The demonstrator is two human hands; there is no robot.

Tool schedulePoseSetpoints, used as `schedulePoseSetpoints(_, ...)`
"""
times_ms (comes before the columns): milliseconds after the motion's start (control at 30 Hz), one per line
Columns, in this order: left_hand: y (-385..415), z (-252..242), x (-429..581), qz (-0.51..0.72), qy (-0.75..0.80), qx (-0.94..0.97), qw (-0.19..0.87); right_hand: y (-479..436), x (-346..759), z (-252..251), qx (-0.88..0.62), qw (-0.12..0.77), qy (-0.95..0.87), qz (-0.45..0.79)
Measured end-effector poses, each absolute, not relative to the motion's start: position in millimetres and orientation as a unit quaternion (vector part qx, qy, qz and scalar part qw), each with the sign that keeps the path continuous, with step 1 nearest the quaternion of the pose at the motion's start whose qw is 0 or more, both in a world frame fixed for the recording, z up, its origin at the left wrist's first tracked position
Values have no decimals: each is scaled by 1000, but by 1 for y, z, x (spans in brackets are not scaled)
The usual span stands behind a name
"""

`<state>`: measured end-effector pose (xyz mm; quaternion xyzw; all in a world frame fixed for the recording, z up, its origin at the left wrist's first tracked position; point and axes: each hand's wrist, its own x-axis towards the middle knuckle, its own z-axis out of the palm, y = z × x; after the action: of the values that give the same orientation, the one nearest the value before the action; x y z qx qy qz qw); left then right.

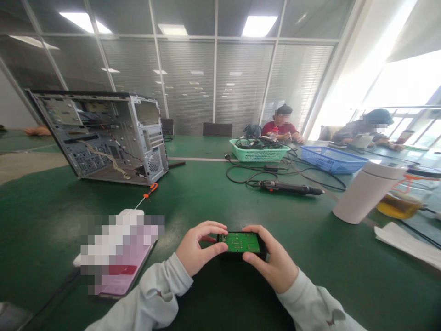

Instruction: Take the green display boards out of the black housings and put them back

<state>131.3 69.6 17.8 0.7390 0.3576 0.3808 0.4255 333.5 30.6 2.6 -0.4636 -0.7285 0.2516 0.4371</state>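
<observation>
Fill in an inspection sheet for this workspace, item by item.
Surface: glossy green tabletop.
Work in hand: green circuit board set in a black housing.
Clutter: open computer case, electric screwdriver, pale tumbler, glass vessel of amber liquid, green basket, blue basket; a pink-screened device, partly blurred.
Hands: left hand and right hand grip opposite ends of the black housing.
Cables: black cables lie in the green basket and trail over the green tabletop near the electric screwdriver.
Surroundings: glass partition behind; person in red and person in grey beyond the baskets.
</observation>
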Motion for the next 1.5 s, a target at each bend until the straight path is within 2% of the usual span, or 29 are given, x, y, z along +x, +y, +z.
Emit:
schedulePoseSetpoints(200,66,17,136,380,362,705,477,29,329,8,-489,409,-715,286)
schedulePoseSetpoints(367,67,19,137,396,361,648,541,24,322,12,-490,420,-697,313)
schedulePoseSetpoints(667,59,17,140,349,359,696,514,24,321,9,-485,442,-664,358)
schedulePoseSetpoints(800,56,18,139,274,370,774,436,24,320,10,-488,419,-674,363)
schedulePoseSetpoints(933,60,18,138,264,388,779,416,22,318,8,-476,414,-639,440)
schedulePoseSetpoints(1067,70,14,137,366,456,684,435,23,322,0,-464,420,-615,479)
schedulePoseSetpoints(1133,75,12,136,404,499,606,470,25,325,-4,-465,406,-607,500)
schedulePoseSetpoints(1267,82,11,134,355,479,528,605,29,329,-4,-428,382,-548,610)
schedulePoseSetpoints(1500,85,7,133,409,472,472,622,20,326,18,-275,365,-359,814)
